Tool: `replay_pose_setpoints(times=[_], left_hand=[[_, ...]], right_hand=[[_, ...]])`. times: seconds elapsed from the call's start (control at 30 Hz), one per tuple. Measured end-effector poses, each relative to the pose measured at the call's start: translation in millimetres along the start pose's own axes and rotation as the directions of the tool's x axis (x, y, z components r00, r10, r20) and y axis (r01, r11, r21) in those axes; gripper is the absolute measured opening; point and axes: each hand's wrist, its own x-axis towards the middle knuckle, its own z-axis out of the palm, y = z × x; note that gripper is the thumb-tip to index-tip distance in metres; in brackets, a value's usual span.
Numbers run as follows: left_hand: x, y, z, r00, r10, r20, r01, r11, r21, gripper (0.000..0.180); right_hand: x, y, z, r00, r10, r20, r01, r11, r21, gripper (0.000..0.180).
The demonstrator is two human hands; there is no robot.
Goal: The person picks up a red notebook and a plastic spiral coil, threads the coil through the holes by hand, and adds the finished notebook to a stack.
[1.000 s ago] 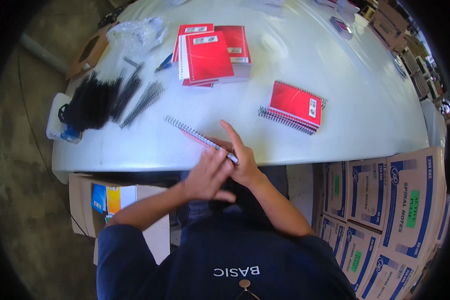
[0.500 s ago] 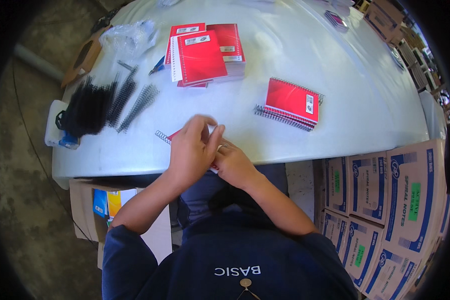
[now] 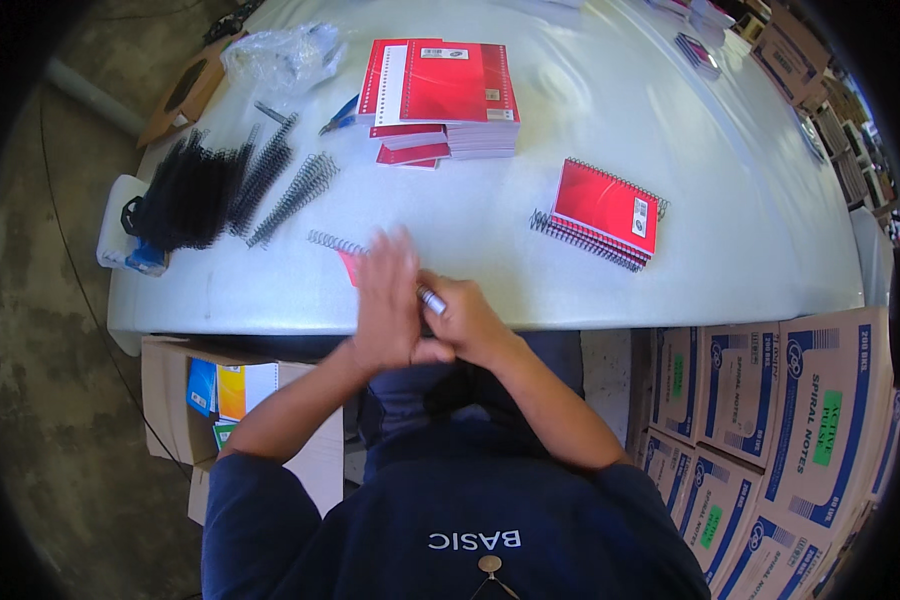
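My left hand (image 3: 390,300) is blurred, its fingers stretched out and held together over a small red notebook (image 3: 348,266). Only a red corner of that notebook shows past the fingers. Beyond that corner a dark wire coil (image 3: 335,242) sticks out to the left along the notebook's edge. Against the heel of my left hand rests my right hand (image 3: 467,318), its fingers curled round the notebook's near end, which they hide. A short silvery ribbed piece (image 3: 432,299) shows at the right fingers; whether it is coil or a finger ring I cannot tell.
Loose black coils (image 3: 195,190) lie in a heap at left, near blue-handled pliers (image 3: 340,118). A stack of red notebooks (image 3: 455,85) stands at the back of the table (image 3: 730,230). Bound notebooks (image 3: 607,208) sit at right. Cartons (image 3: 820,410) rise beside the table; an open box (image 3: 170,390) is below left.
My left hand has gone from curled fingers to fingers stretched out flat and has slid across the notebook. My right hand stays close by. The whole view has shifted slightly.
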Motion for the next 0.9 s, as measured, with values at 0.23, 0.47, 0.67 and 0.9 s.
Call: replay_pose_setpoints(times=[0.23,0.47,0.67,0.9], left_hand=[[56.8,29.9,-42.3,0.864,0.023,0.503,-0.180,0.947,0.266,0.053],[100.9,32.0,-55.8,0.817,-0.040,0.575,-0.015,0.996,0.090,0.030],[115.1,29.7,-63.5,0.727,-0.005,0.687,-0.091,0.990,0.104,0.029],[117.6,33.4,-54.9,0.718,-0.103,0.689,-0.037,0.982,0.185,0.028]], right_hand=[[-5.4,28.2,-15.8,0.996,-0.034,0.085,0.026,0.995,0.095,0.034],[1.5,13.6,-10.8,0.999,-0.049,-0.013,0.050,0.989,0.141,0.029],[3.9,10.3,-9.8,0.998,0.019,0.060,-0.016,0.999,-0.050,0.026],[2.6,10.4,-8.6,1.000,-0.004,0.013,0.003,0.997,0.082,0.022]])
